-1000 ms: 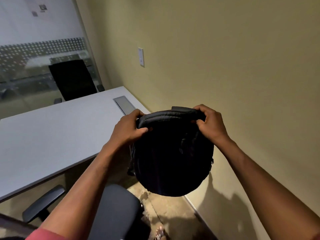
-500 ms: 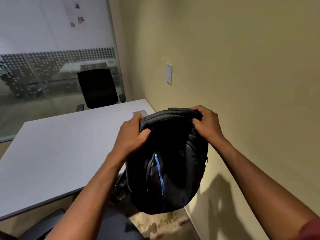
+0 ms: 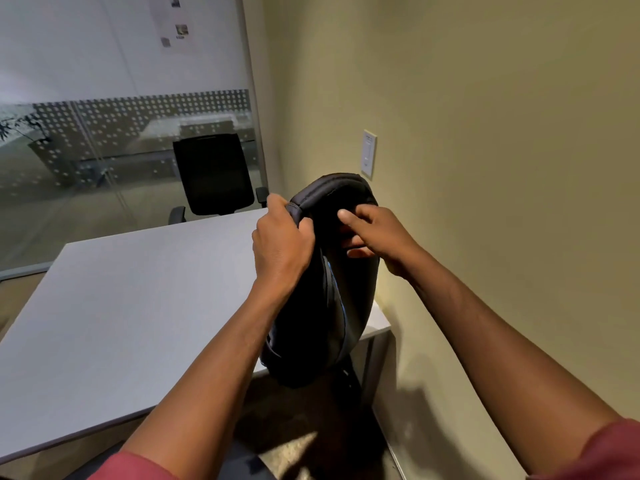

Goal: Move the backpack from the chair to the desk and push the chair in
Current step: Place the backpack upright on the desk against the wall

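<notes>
A black backpack (image 3: 332, 306) with a blue zipper line hangs upright over the near right corner of the white desk (image 3: 131, 306); its lower part overlaps the desk's front edge, and I cannot tell if it touches. My left hand (image 3: 280, 251) grips the padded top of the backpack. My right hand (image 3: 374, 237) is on the upper right side of the backpack with fingers curled into the fabric. The chair that the backpack came from shows only as a dark sliver (image 3: 242, 469) at the bottom edge.
A second black office chair (image 3: 213, 174) stands at the desk's far side before a glass partition (image 3: 104, 150). A beige wall (image 3: 485, 168) with a white switch plate (image 3: 369, 154) runs along the right, close to the desk. The desk leg (image 3: 372, 368) stands below the corner.
Both hands have carried the backpack up and forward from beside the desk to over its right corner. The right hand has shifted from the top rim to the upper side. The view has tilted up.
</notes>
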Motion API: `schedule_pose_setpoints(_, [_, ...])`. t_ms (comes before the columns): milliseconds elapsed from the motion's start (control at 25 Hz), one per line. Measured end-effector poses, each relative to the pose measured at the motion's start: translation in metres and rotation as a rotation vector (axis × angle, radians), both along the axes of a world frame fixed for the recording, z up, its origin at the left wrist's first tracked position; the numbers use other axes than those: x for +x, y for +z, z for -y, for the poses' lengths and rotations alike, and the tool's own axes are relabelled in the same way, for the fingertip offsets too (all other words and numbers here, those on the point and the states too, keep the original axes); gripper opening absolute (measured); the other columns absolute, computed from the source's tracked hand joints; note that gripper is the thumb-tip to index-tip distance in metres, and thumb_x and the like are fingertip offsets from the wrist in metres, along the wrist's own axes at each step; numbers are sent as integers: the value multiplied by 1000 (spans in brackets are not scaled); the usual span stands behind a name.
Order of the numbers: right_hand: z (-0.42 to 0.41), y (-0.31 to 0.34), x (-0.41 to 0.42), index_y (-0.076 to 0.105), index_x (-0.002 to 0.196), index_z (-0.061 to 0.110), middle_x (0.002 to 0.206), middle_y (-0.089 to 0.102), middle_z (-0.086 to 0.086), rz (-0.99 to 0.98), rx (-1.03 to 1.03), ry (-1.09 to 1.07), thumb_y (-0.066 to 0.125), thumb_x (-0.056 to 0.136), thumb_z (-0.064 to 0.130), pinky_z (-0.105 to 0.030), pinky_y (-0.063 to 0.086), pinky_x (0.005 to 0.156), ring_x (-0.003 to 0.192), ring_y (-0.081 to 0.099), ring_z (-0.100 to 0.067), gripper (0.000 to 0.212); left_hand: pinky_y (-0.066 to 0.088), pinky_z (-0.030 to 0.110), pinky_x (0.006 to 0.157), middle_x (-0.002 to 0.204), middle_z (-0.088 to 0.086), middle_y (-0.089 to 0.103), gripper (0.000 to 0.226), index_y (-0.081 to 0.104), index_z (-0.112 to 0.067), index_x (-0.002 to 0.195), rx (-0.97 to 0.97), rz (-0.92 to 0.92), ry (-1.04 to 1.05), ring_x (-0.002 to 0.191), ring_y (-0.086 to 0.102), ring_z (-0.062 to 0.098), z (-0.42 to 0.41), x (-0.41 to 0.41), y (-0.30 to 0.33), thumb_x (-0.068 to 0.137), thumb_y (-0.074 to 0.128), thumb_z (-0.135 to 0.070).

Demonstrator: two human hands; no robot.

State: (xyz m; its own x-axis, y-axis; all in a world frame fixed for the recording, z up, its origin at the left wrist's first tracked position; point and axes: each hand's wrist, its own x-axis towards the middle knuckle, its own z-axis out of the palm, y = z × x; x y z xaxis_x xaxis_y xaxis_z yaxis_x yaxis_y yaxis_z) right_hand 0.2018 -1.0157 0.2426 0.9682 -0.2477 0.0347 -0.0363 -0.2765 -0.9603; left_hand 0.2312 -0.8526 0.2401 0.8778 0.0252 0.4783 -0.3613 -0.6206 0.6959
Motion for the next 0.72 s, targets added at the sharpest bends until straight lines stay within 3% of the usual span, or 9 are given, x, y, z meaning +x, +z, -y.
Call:
schedule_pose_setpoints(160, [-10,6,54,61,111,5,118,67,-19,-11,57,63,59,95,40,-56,58,88,109,67,-34,38,33,23,56,88,3,55,23,38,-15,99,-57,12,28,72,53,22,25,31,-8,92,60,-20])
schedule_pose_setpoints(320, [7,-2,98,67,108,13,113,71,-17,-36,107,77,46,101,35,-47,56,91,107,68,-31,31,51,39,67,97,6,56,26,41,-13,101,-83,-1,8,81,58,27,56,63,-17,90,64,-21])
schedule_pose_setpoints(360, [14,-4,107,68,109,15,107,74,-13,-38,140,80,42,103,34,-40,59,85,100,70,-24,33,54,43,72,99,6,56,28,42,-14,103,-89,-1,1,84,59,27,64,70,-21,89,65,-23])
schedule_pose_setpoints(440, [24,-9,120,67,103,15,81,76,2,-37,193,83,36,106,32,-19,52,58,69,70,-4,35,56,45,79,104,4,54,33,43,-15,105,-107,13,-17,90,59,27,80,86,-32,89,68,-27])
schedule_pose_setpoints(520, [33,-15,130,63,93,17,57,68,12,-46,206,85,33,107,27,-13,41,43,46,58,4,35,57,45,83,110,3,52,37,43,-16,110,-120,17,-42,97,60,26,95,102,-46,89,69,-31])
schedule_pose_setpoints(600, [41,-19,137,61,87,17,56,64,11,-80,148,90,35,105,25,-19,42,50,47,54,-2,33,58,45,85,115,2,51,38,42,-18,115,-137,-8,-47,100,60,26,104,115,-61,90,67,-32])
schedule_pose_setpoints(720, [56,-36,145,66,89,15,81,64,-2,-43,-50,24,49,95,24,-37,47,75,75,59,-18,20,59,45,84,116,0,50,35,41,-19,118,-179,-63,-27,101,62,25,111,128,-85,92,62,-30])
